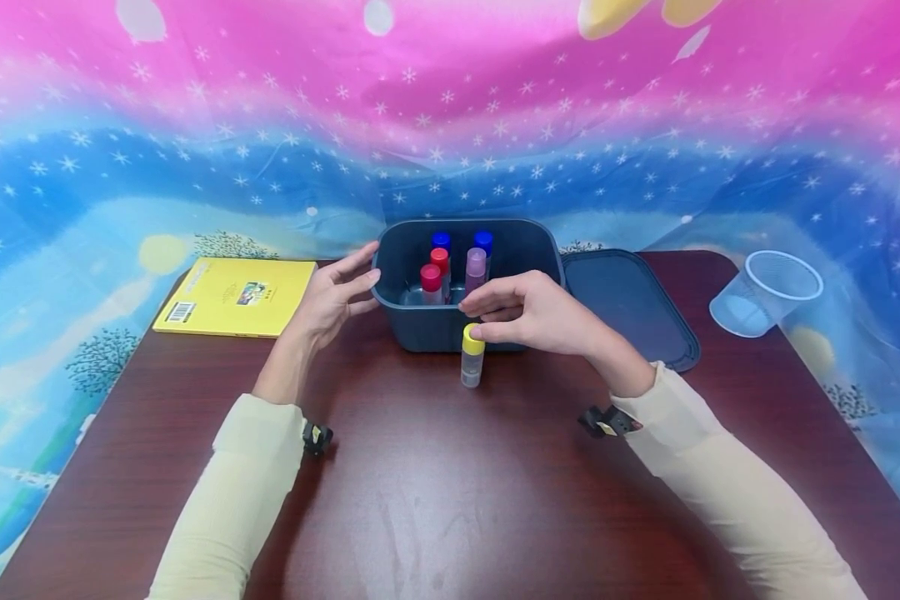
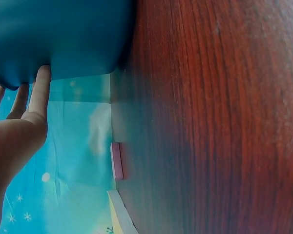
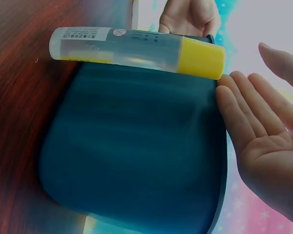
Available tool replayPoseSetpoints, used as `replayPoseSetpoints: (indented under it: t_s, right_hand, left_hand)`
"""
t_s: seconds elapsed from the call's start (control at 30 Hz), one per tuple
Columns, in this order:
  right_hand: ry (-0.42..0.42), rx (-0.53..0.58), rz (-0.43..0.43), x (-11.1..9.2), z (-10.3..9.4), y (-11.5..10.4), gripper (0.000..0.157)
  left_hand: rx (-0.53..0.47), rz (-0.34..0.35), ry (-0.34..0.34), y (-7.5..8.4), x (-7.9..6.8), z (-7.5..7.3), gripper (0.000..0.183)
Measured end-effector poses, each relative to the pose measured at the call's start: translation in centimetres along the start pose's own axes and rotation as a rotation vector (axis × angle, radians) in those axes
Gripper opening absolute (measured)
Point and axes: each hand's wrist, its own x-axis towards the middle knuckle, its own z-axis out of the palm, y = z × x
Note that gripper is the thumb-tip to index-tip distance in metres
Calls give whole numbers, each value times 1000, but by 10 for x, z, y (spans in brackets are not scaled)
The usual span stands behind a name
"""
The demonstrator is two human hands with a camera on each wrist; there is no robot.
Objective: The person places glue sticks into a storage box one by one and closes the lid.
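Note:
A dark blue-grey plastic box (image 1: pixel 427 329) stands at the back middle of the table. Against its left end, my left hand (image 1: pixel 332 296) rests its outstretched fingertips, close to the rim; the left wrist view shows these fingers (image 2: pixel 40 92) on the outer wall. In front of the box, a clear glue tube with a yellow cap (image 1: pixel 472 367) stands upright. My right hand (image 1: pixel 536 312) is beside that cap, its fingertips right at it and its thumb spread away in the right wrist view. Inside the box stand tubes with red caps (image 1: pixel 431 279), blue caps and a purple tube (image 1: pixel 476 265).
A yellow book (image 1: pixel 232 296) lies at the back left. To the right of the box lies its dark lid (image 1: pixel 630 304), and farther right a clear plastic cup (image 1: pixel 765 296) near the table edge. A small pink block (image 2: pixel 116 161) shows in the left wrist view.

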Motion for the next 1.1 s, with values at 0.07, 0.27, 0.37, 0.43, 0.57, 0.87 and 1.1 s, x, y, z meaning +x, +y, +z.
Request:
replayPoseSetpoints:
  t_s: [0.07, 0.27, 0.37, 0.43, 0.57, 0.87, 1.1]
  right_hand:
    - [-23, -9, 14, 0, 0, 0, 40]
    - [-68, -85, 62, 1, 2, 1, 47]
    - [-74, -133, 71, 1, 3, 1, 48]
    - [-77, -161, 77, 1, 5, 1, 48]
    - [-76, -214, 93, 1, 7, 3, 48]
    - [-36, -260, 99, 2, 12, 5, 40]
    - [-21, -261, 91, 4, 13, 4, 34]
  left_hand:
    - [-3, 0, -3, 0, 0, 0, 58]
    - [2, 12, -7, 1, 1, -1, 57]
    - [0, 12, -12, 1, 1, -1, 59]
    - [-4, 9, -11, 2, 1, -1, 59]
    - [-9, 7, -4, 2, 0, 0, 59]
    - [-4, 1, -6, 1, 1, 1, 60]
    - [-6, 0, -9, 0, 0, -1, 59]
